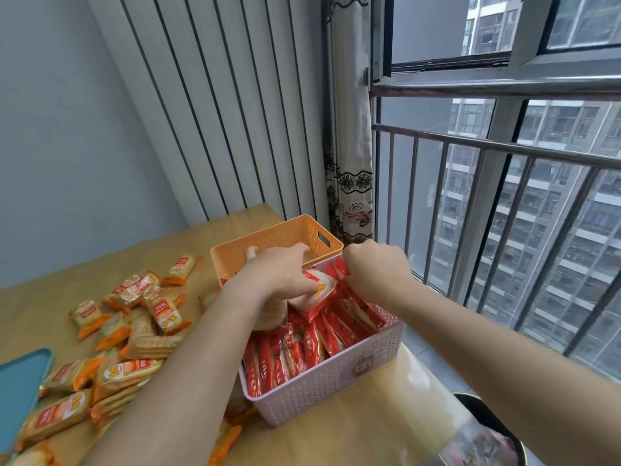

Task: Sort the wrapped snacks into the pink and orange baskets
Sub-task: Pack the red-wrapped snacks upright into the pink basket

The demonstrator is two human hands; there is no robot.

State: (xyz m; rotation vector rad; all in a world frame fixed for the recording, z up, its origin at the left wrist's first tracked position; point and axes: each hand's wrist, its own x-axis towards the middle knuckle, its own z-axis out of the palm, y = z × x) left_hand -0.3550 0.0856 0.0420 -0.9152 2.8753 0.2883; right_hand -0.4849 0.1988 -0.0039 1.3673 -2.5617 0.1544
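The pink basket (336, 385) stands near the table's right edge, packed with upright red-wrapped snacks (302, 348). Behind it sits the orange basket (279, 237), whose inside is mostly hidden by my hands. My left hand (272, 277) reaches over the pink basket and grips a red-and-white wrapped snack (319, 290) above the packed rows. My right hand (376, 267) is at the pink basket's far corner, fingers curled down among the red snacks there; what it holds is hidden. A pile of orange-wrapped snacks (127, 331) lies on the table to the left.
The wooden table (369, 425) ends just right of the pink basket, beside a window with metal railings (487, 149). A teal tray (20, 388) lies at the left edge. A dark round container (490, 425) sits below the table's right corner.
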